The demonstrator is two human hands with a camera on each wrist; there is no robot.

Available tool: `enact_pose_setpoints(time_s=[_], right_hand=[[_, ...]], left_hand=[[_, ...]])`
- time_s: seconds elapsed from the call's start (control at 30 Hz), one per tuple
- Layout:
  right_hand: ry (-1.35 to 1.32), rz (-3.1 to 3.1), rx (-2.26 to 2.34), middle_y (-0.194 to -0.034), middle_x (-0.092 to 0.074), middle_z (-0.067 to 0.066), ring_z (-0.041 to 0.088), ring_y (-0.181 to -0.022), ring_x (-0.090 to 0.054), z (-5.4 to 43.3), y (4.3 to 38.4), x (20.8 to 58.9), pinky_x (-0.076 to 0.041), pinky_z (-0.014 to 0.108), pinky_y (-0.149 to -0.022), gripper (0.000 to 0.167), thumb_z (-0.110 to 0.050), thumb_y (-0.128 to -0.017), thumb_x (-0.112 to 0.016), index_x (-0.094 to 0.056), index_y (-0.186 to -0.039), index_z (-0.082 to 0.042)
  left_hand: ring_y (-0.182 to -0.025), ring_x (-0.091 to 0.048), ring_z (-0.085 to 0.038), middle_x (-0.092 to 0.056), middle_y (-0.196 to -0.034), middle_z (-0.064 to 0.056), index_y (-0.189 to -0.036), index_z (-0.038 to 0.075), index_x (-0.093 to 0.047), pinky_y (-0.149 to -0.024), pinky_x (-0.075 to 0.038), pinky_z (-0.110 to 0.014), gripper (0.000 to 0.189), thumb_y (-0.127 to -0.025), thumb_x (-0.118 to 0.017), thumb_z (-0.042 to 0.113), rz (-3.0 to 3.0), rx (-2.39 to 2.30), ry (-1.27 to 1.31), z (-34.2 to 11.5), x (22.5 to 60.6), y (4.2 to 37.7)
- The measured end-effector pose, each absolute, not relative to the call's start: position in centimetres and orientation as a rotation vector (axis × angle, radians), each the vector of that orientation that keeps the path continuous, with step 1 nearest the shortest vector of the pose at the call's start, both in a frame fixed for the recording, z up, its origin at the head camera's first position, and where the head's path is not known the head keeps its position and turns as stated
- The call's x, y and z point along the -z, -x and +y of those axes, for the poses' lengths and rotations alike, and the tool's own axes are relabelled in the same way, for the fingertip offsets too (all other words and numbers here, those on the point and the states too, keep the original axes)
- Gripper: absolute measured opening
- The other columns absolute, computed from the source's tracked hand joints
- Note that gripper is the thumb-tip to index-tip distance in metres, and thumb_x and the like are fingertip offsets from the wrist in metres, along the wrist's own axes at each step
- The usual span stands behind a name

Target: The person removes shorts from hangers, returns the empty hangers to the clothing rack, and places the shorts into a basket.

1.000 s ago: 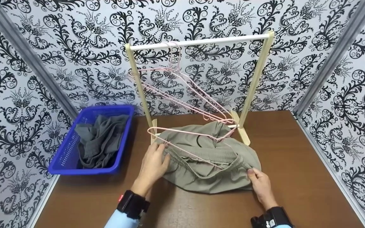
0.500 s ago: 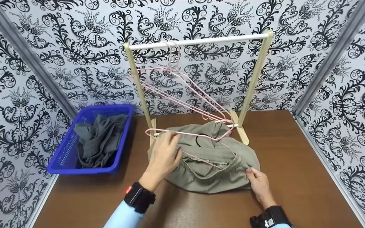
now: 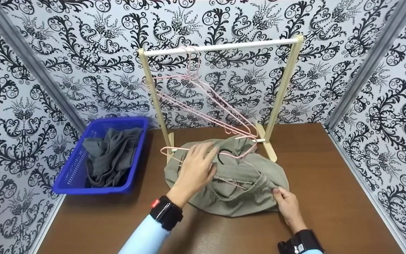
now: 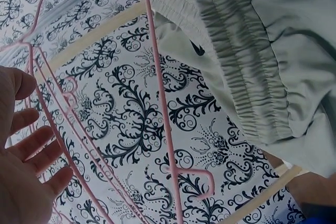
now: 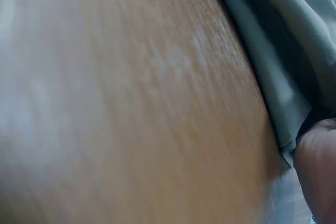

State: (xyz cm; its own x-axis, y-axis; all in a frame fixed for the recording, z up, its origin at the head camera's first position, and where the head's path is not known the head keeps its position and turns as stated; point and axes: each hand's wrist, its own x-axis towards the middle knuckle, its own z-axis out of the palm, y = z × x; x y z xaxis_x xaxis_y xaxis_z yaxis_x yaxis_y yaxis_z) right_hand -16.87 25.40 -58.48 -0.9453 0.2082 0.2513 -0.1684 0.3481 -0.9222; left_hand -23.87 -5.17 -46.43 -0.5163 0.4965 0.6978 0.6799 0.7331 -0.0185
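Grey-green elastic-waist pants [image 3: 238, 206] lie bunched on the table, with their gathered waistband [image 4: 247, 66] spread open. A pink hanger [image 3: 173, 148] sits partly inside the waist opening, and part of it is hidden by cloth. Above the hanger's upper arm reaches my left hand [image 3: 196, 165], its fingers loosely extended. The left wrist view shows those fingers [image 4: 39, 153] apart from one another, near a pink hanger bar and gripping nothing. At the pants' right side, my right hand [image 3: 289, 206] pinches the cloth between thumb and fingers; only part of that hand shows in the right wrist view.
Behind the pants stands a small wooden rack with a white rail [image 3: 224, 46], and pink hangers [image 3: 220, 100] hang from it. A blue basket [image 3: 57, 188] on the left holds dark grey clothing [image 3: 109, 158]. Patterned walls enclose the brown table [image 3: 330, 197].
My left hand has let go of the waistband's left side and moved right and up, over the hanger. The hanger's left end has dipped slightly. My right hand keeps its hold.
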Motion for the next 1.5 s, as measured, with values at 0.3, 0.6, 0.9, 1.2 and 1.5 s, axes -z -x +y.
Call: enact_pose_setpoints(time_s=[0.3,0.6,0.9,1.2,1.5], right_hand=[[0.020,-2.299,-1.612,-0.066,-0.038,-0.007,0.002,-0.062,-0.038,25.4,16.9,58.5,-0.031,0.021,-0.057,0.030,0.006,-0.099,-0.059,-0.049,-0.070,0.003],[0.022,-2.304,-1.565,-0.064,-0.035,-0.009,0.001,-0.060,-0.036,25.4,16.9,58.5,-0.029,0.021,-0.057,0.032,0.007,-0.098,-0.060,-0.048,-0.069,0.001],[0.021,-2.362,-1.520,-0.069,-0.047,-0.005,0.003,-0.067,-0.042,25.6,16.9,58.2,-0.035,0.020,-0.062,0.018,0.006,-0.098,-0.061,-0.062,-0.080,0.004],[-0.004,-2.367,-1.640,-0.066,-0.039,-0.009,0.003,-0.064,-0.041,26.5,18.0,60.2,-0.033,0.021,-0.060,0.023,0.004,-0.101,-0.057,-0.057,-0.077,0.004],[0.045,-2.379,-1.695,-0.084,-0.063,-0.012,0.001,-0.079,-0.053,27.8,18.6,61.1,-0.042,0.017,-0.073,0.017,-0.003,-0.102,-0.060,-0.071,-0.101,0.010]], left_hand=[[-0.114,-0.064,-0.028,-0.067,-0.122,-0.011,-0.130,0.007,-0.065,-0.104,-0.048,-0.045,0.045,-0.087,-0.075,0.015,-2.252,0.349,0.916,-3.9,46.9,23.9],[-0.095,-0.060,-0.024,-0.065,-0.102,-0.003,-0.129,0.014,-0.066,-0.084,-0.045,-0.039,0.038,-0.093,-0.070,0.024,-2.285,0.287,0.860,-3.1,47.0,23.7],[-0.086,-0.053,-0.020,-0.058,-0.090,0.001,-0.111,0.021,-0.073,-0.077,-0.040,-0.036,0.016,-0.097,-0.069,0.028,-2.315,0.437,0.846,-2.5,47.0,23.6],[-0.079,-0.050,-0.018,-0.056,-0.083,0.003,-0.103,0.020,-0.079,-0.075,-0.038,-0.035,0.011,-0.097,-0.071,0.025,-2.328,0.640,0.809,-2.6,47.0,23.3],[-0.077,-0.050,-0.017,-0.058,-0.082,0.003,-0.100,0.019,-0.080,-0.072,-0.038,-0.034,0.010,-0.095,-0.073,0.023,-2.234,0.666,0.798,-3.2,46.8,23.0]])
